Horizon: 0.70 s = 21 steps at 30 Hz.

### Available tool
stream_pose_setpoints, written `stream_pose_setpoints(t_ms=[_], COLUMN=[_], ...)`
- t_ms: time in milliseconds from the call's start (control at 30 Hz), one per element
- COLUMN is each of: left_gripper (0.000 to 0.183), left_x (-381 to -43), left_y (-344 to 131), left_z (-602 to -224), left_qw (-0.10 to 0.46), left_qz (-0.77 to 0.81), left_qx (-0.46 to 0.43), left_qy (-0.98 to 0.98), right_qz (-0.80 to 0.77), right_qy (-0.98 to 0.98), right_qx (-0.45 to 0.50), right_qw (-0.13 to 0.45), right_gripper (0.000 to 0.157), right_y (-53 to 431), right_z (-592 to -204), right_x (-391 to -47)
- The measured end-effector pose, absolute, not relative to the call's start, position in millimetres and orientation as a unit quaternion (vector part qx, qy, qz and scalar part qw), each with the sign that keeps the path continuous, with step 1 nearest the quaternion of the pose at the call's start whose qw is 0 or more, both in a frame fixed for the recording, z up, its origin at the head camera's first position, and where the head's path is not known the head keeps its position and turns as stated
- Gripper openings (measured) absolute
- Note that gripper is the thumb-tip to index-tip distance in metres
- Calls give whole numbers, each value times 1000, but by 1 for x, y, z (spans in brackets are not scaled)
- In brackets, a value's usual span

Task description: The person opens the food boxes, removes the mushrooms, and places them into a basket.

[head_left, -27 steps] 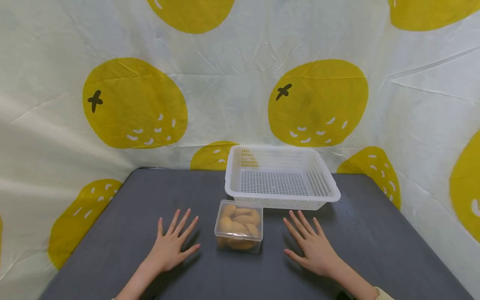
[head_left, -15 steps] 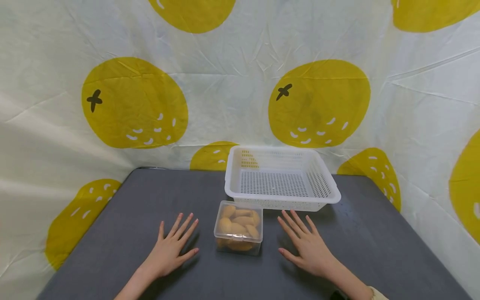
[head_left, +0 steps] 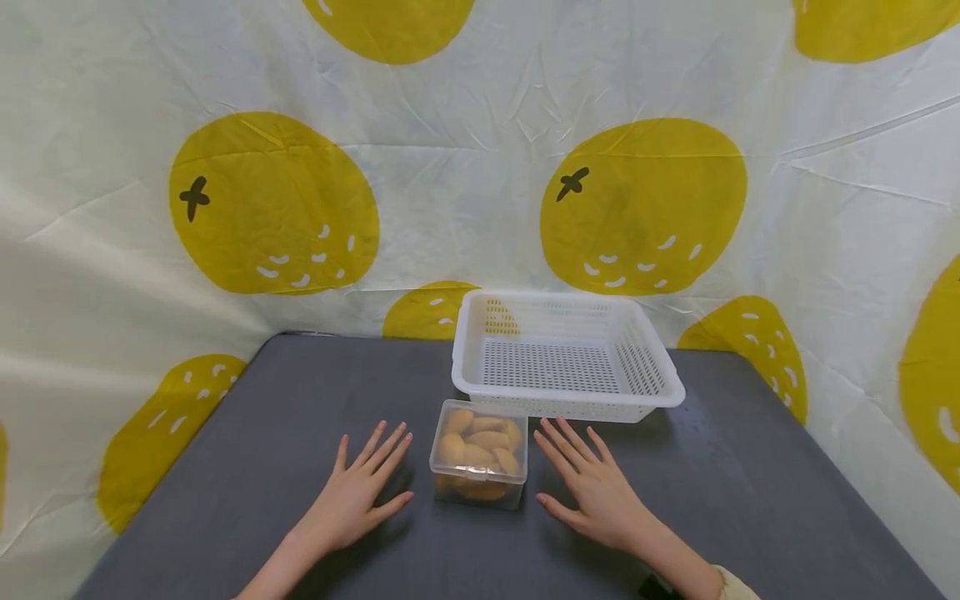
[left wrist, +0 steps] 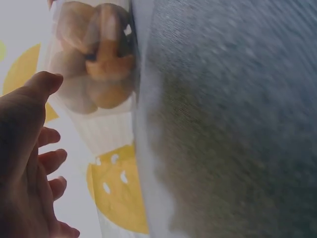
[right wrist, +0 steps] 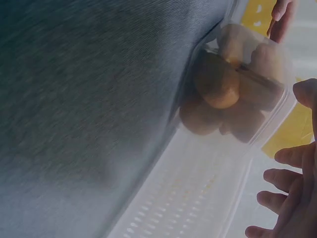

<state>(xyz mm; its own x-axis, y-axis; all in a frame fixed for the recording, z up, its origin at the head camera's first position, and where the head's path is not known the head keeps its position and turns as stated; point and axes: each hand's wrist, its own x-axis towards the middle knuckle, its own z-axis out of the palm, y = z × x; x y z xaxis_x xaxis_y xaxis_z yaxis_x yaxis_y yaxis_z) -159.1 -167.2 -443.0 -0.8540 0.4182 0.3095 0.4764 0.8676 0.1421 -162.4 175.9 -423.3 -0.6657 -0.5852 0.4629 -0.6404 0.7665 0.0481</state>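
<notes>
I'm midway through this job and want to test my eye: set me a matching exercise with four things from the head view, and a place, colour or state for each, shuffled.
1. Tub
2. Basket
3. Left hand
4. Table

A. White, with many small holes
B. Dark grey and flat
C. Fingers spread, left of the tub
D. See-through, in front of the basket

Pairs: 1-D, 2-A, 3-C, 4-B

Left grip [head_left: 347, 504] and right grip [head_left: 606, 502] outstretched, spread, palm-down
</notes>
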Motion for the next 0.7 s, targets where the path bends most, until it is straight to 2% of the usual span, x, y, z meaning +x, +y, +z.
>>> stream_pose_setpoints(t_ms=[167,400,700], left_gripper=[77,81,87], left_x=[-159,-164,-177], left_y=[-161,-152,-139], left_z=[-438,-441,-443], left_qw=[152,175,244], left_qz=[-108,-104,-75], left_qx=[-253,-286,-326], left_qy=[-949,-936,-910], right_qz=[62,56,24], right_qy=[-898,-883,-865], right_qx=[359,383,410], right_qw=[248,265,290], right_gripper=[69,64,57], right_y=[167,152,131], right_z=[-421,-421,-424], right_x=[-162,-165,-169])
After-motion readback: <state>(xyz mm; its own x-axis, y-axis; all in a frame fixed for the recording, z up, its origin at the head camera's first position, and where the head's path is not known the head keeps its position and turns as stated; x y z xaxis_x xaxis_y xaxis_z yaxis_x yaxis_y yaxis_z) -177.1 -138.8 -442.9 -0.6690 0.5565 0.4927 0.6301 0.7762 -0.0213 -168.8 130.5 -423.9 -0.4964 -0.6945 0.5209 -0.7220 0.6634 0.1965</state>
